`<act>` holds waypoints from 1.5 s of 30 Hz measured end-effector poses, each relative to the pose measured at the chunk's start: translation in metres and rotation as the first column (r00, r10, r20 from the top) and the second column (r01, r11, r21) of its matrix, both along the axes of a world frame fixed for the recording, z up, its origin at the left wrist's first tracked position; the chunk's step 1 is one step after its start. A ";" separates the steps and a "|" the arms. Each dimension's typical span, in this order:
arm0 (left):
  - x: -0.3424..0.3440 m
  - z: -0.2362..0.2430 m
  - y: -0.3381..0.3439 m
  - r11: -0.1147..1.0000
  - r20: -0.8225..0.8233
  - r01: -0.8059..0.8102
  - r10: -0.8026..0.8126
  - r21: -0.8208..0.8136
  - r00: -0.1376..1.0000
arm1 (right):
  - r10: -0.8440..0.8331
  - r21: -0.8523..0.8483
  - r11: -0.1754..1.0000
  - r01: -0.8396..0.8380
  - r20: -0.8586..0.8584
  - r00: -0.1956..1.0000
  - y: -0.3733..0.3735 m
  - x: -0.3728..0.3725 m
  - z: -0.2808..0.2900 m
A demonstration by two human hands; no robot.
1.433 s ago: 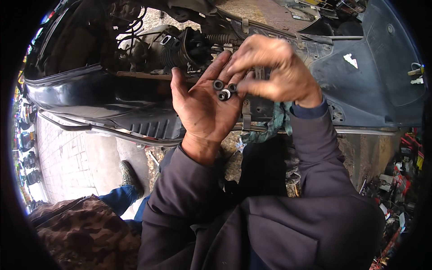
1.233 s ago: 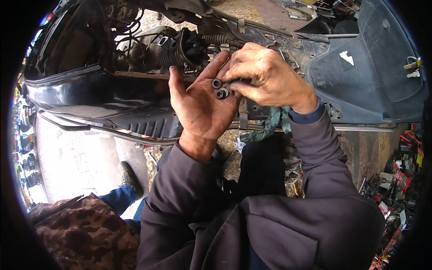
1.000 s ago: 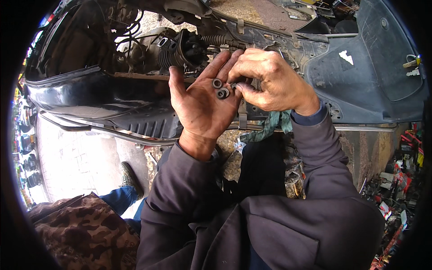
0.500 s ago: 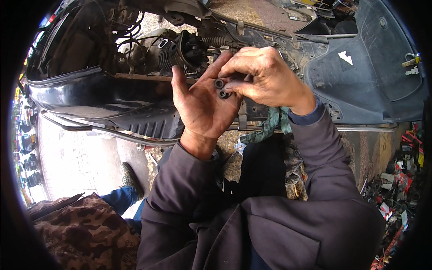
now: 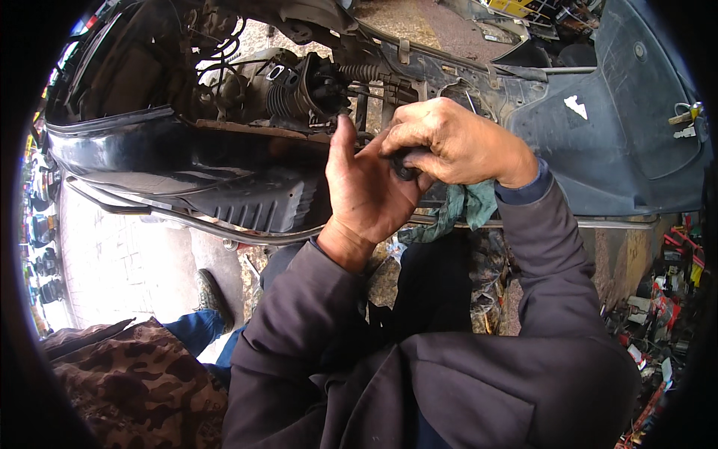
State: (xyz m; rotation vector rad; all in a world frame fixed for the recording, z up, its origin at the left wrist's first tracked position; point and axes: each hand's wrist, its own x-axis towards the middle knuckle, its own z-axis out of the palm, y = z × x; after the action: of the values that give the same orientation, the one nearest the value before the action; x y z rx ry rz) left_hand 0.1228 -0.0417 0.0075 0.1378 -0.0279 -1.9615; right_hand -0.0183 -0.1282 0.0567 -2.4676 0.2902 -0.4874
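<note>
L hand (image 5: 376,194), palm up, thumb spread wide; R hand (image 5: 460,142), fingers pinching small dk part (image 5: 404,171), prob. ring-shaped, at L palm

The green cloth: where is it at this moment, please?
In the head view, the green cloth is right of centre, just below the right hand, by the metal rail.

Daylight is bright, and the pavement (image 5: 112,258) at left is washed almost white. The glossy black panel (image 5: 112,157) reflects glare. The right hand (image 5: 458,146) looks sharp; straight edges bend toward the rim.
</note>
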 end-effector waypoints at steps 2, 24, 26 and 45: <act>-0.002 -0.004 -0.001 0.999 0.004 0.029 -0.029 -0.020 1.000 | -0.025 -0.015 1.000 0.025 -0.019 1.000 0.003 -0.003 -0.001; -0.011 -0.024 -0.003 0.927 0.541 -0.280 0.107 0.249 0.834 | -0.452 -0.048 0.882 0.469 0.200 0.869 0.021 -0.003 -0.049; -0.011 -0.026 -0.004 0.927 0.519 -0.291 0.133 0.236 0.844 | -0.453 -0.087 0.875 0.475 0.197 0.870 0.021 -0.003 -0.049; -0.010 -0.019 -0.004 0.913 0.502 -0.275 0.092 0.303 0.860 | -0.641 0.334 0.723 0.604 0.001 0.767 -0.048 0.023 -0.106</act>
State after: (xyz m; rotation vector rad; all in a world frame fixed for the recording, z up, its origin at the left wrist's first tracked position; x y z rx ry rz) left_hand 0.1132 -0.0460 -0.0119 0.8460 0.0271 -1.6741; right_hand 0.0051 -0.1762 -0.0490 -1.9646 1.0909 -0.7895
